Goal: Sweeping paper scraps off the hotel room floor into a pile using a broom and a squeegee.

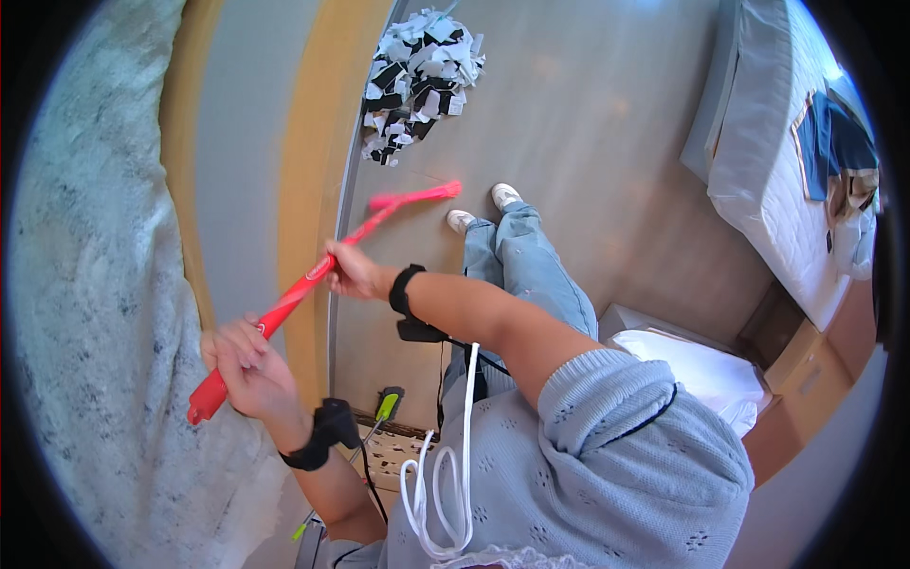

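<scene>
A red broom handle [293,302] slants through both hands. My left hand [252,363] is wrapped around it near its capped top end. Farther down the shaft, my right hand [348,269] grips it too. The broom's pink head [416,195] is blurred and sits low over the floor, close to the white shoes [461,221]. Beyond the head lies a heap of torn white and black scraps [423,75], against the base of a striped panel. Black straps with small modules circle both wrists.
The striped panel [242,142] and a shaggy grey-white cover [106,284] run along the left. A white quilted mattress [753,171] with clothing [839,149] stands right. Behind me are a white plastic bag [697,370] and a green brush [388,403]. A white cable [466,455] hangs at my chest.
</scene>
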A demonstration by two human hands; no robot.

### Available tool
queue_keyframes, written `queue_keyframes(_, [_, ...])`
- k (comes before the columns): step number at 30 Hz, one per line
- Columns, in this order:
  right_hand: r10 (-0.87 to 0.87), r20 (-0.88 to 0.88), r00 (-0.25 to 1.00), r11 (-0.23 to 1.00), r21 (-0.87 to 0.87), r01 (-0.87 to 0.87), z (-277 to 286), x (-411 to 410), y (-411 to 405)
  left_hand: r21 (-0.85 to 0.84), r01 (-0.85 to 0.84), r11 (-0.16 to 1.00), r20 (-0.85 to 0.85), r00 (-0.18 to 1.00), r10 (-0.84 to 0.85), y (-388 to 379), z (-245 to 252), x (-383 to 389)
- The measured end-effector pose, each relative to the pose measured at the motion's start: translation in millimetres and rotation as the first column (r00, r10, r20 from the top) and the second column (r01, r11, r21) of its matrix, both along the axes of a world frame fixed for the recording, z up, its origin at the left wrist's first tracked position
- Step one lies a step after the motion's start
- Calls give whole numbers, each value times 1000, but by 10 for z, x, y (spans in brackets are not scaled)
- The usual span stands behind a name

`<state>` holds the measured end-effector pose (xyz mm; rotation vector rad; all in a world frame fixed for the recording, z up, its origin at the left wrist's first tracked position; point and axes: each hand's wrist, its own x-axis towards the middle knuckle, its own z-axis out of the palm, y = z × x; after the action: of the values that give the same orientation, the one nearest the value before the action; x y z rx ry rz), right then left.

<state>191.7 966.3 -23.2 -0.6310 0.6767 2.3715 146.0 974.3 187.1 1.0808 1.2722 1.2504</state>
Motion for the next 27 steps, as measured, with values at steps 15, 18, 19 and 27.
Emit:
queue_keyframes(15, [-49,-24,999,995,90,51,333,245,44,87,405,910,-144,909,-391,56,429,79])
queue_keyframes(18, [-50,-14,999,997,65,51,36,122,50,-16,291,957,-114,950,-290,211,147,43])
queue_keyframes(19, [-96,13,995,993,73,95,-45,95,98,-6,330,944,-78,941,-329,285,74,11])
queue_keyframes(27, [-289,-96,952,954,57,296,205,207,139,19,579,815,-59,814,-578,375,300,127])
